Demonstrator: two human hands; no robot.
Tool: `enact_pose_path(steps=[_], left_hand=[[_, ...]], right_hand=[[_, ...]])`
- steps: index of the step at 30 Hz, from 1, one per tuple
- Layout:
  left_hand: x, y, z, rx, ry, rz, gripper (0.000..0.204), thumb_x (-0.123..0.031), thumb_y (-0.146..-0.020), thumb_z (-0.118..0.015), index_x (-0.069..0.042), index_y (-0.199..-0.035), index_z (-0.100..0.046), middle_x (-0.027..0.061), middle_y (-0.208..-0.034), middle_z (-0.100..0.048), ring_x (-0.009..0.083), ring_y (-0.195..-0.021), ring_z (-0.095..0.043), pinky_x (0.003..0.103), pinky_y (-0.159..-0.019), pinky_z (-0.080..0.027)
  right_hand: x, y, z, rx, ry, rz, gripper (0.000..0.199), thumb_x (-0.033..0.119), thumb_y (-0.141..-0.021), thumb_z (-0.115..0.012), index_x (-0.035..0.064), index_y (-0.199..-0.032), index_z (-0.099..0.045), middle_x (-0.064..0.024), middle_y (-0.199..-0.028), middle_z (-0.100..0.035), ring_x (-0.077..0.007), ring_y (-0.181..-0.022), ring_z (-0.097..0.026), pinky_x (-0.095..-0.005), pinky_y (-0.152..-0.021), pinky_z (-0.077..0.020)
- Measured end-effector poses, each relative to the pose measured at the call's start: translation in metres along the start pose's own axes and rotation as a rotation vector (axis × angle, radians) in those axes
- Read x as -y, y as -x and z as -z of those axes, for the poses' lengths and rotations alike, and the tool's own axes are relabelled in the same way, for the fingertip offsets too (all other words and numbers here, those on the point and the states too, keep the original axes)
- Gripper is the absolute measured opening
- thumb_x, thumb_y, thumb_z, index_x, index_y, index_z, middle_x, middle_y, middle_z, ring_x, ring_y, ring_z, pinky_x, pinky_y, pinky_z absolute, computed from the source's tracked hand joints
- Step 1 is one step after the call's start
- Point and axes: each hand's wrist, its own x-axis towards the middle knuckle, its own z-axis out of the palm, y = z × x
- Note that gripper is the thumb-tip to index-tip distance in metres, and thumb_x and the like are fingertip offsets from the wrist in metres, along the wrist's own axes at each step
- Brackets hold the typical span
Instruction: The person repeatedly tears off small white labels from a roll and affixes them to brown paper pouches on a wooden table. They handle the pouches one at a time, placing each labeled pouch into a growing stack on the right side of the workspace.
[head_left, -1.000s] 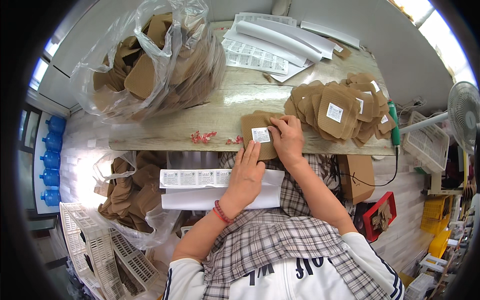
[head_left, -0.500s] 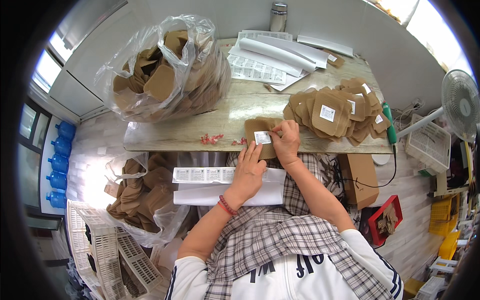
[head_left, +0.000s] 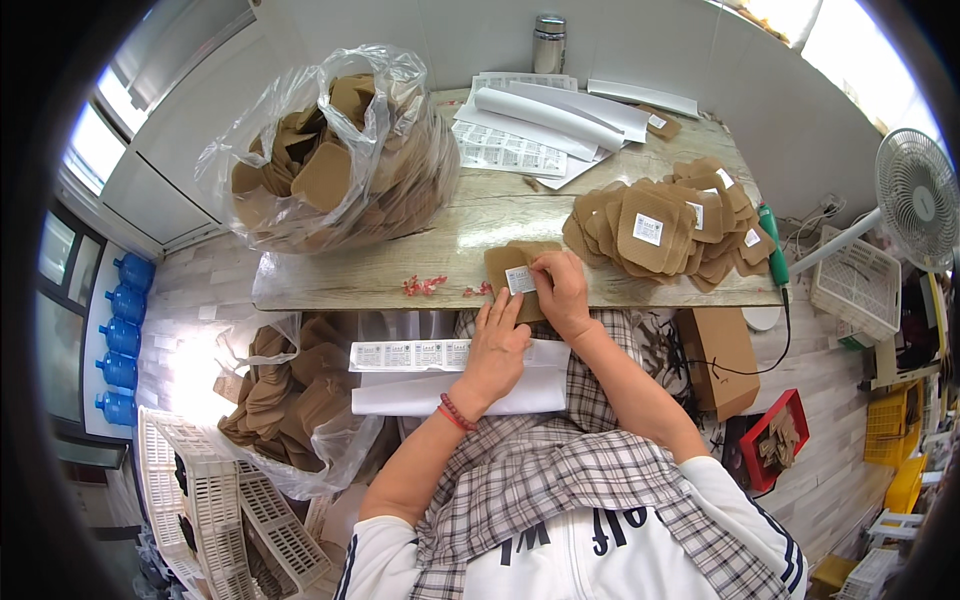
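Note:
A brown fabric-like pad [head_left: 507, 257] with rounded corners lies at the table's front edge, and a small white printed label [head_left: 519, 279] sits on it. My left hand [head_left: 497, 348] rests with fingers stretched, its fingertips at the label's lower edge. Fingers of my right hand [head_left: 562, 292] are pinched together at the label's right side and cover that corner. A strip of printed labels [head_left: 412, 355] and its white backing sheet [head_left: 450, 393] lie across my lap, under my left wrist. To the right, several pads with labels form a heap [head_left: 640, 215].
A clear plastic bag [head_left: 395, 190] full of brown pads stands on the table's left; another bag [head_left: 340, 440] sits below. Paper sheets [head_left: 550, 115] and a steel flask [head_left: 549, 45] are at the back. A green-handled tool [head_left: 772, 245] and a fan [head_left: 915, 195] stand right.
My right fingers have shifted slightly left, lower over the label's right side. My left hand stays almost where it was. The whole view has tilted a little.

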Motion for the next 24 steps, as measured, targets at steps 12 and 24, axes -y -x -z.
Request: enact_pose_path(steps=[12,24], left_hand=[[-0.006,-0.001,-0.002,-0.005,0.012,0.036,0.010,-0.009,-0.091,-0.061,0.001,-0.087,-0.061,0.0279,-0.149,-0.042,0.0462,-0.144,-0.033,0.056,-0.117,-0.027],[-0.019,-0.012,0.013,-0.085,0.081,0.008,0.009,-0.011,-0.087,-0.066,-0.002,-0.085,-0.062,0.0142,-0.099,-0.059,0.0339,-0.100,-0.056,0.046,-0.090,-0.042]], right_hand=[[-0.022,-0.001,-0.006,0.080,-0.472,-0.573,0.024,0.006,-0.090,-0.068,-0.0016,-0.109,-0.053,-0.0156,-0.096,-0.069,-0.0208,-0.085,-0.063,-0.0343,-0.079,-0.0507],[-0.028,-0.087,0.126,-0.336,0.461,-0.262,0.045,0.007,-0.091,-0.068,0.0017,-0.134,-0.055,-0.0257,-0.121,-0.062,-0.0412,-0.117,-0.058,-0.0450,-0.101,-0.0456]])
